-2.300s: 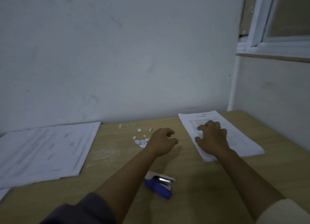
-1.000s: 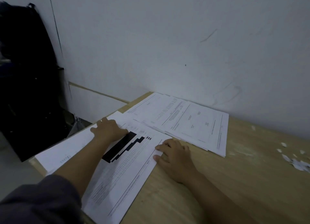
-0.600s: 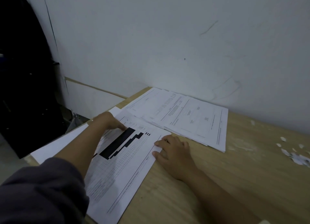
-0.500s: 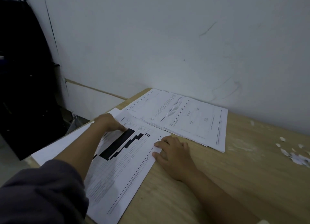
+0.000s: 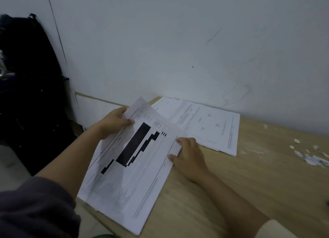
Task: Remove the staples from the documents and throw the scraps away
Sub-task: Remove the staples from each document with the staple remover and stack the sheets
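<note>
Two lots of paper share the wooden table (image 5: pixel 231 193), and they tell most of the story. The larger is a stack of papers (image 5: pixel 210 125) lying flat by the wall at the back. I cannot tell whether these are finished or waiting, since no staple shows on them in this dim light.

Nearer the person, at the table's left end, is the document (image 5: pixel 131 166) with heavy black blocks printed across it. Its far end is raised off the surface and its near end is low by the table's edge. The left hand (image 5: pixel 112 123) pinches its upper left edge, thumb on the printed face and fingers behind. The right hand (image 5: pixel 190 157) closes thumb and forefinger on its right edge, the rest of the hand low over the wood. Far to the right, well apart from both hands, a scatter of small white scraps (image 5: pixel 313 157) lies on the table.

As I read it, some staple removal is done, as the torn scraps suggest, but none of that litter has been thrown away. The document in hand looks to be at the picking-up step. Its staple, if it has one, is too small to make out, and no staple tool is in view. At least this document and the clearing of scraps remain, and perhaps the back stack too.
</note>
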